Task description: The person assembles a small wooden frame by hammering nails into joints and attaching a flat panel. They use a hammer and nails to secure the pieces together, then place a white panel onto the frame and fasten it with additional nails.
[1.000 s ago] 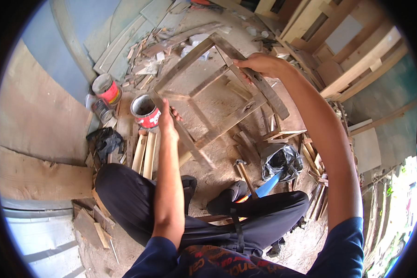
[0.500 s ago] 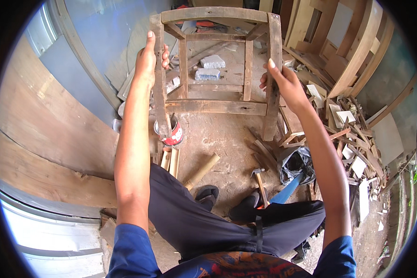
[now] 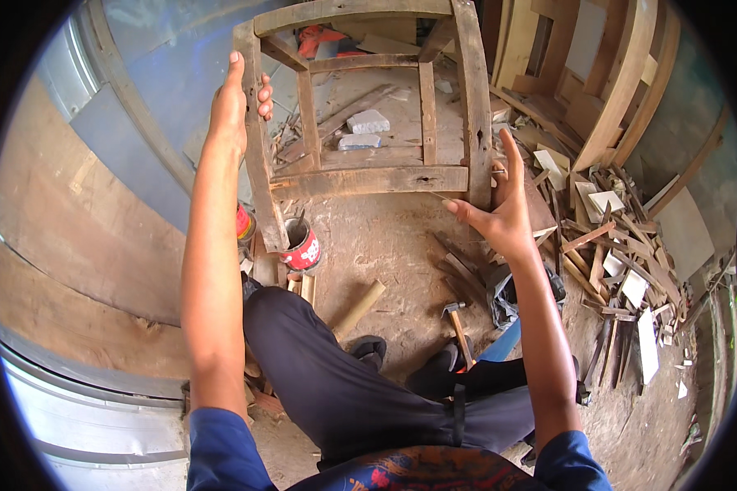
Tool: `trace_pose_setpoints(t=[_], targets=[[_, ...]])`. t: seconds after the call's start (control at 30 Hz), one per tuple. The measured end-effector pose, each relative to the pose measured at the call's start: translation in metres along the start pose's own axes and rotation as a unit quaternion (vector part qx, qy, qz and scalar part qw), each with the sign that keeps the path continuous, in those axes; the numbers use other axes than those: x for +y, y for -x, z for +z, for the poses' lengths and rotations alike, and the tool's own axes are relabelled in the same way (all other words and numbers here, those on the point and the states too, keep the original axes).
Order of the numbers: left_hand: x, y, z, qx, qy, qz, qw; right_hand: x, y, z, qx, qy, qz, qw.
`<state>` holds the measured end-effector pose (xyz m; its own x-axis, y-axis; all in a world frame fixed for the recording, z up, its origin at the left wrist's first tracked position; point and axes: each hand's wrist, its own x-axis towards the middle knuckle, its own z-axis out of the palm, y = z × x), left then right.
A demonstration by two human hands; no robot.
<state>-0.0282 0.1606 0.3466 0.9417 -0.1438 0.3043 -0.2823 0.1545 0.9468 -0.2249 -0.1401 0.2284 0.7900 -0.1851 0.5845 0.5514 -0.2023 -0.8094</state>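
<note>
A worn wooden chair frame (image 3: pixel 368 180) is held up in front of me, tilted, its top rail near the upper edge of the view. My left hand (image 3: pixel 236 106) grips its left post, thumb pointing up along the outside and fingertips showing on the inner side. Lower down, my right hand (image 3: pixel 504 196) is around the right post near its bottom end. The right thumb reaches across under the lower rail and the index finger stretches upward beside the post; the other fingers are partly hidden.
A red paint can (image 3: pixel 303 245) stands below the frame's left post. On the floor are a bamboo piece (image 3: pixel 359 311), a hammer (image 3: pixel 460 331) by my foot, a black plastic bag (image 3: pixel 504 295) and two pale blocks (image 3: pixel 368 122). Scrap wood (image 3: pixel 622 254) is heaped at the right.
The chair frame has shifted left and tilted. My right hand has slid down the right post, its thumb and index finger now spread; the left hand moved left with its post.
</note>
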Motion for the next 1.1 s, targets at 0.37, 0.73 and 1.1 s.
trace_pose_setpoints(t=[0.37,0.73,1.1], targets=[[0.010,0.005,0.002,-0.002,-0.002,0.007,1.000,0.010,0.018,0.011,0.121,0.177,0.037,0.976],[0.007,0.008,0.003,-0.009,0.000,0.008,1.000,0.017,0.029,0.017,0.171,0.170,0.008,0.970],[0.003,0.012,0.008,-0.010,-0.002,0.014,1.000,0.017,0.033,0.014,0.184,0.144,0.019,0.972]])
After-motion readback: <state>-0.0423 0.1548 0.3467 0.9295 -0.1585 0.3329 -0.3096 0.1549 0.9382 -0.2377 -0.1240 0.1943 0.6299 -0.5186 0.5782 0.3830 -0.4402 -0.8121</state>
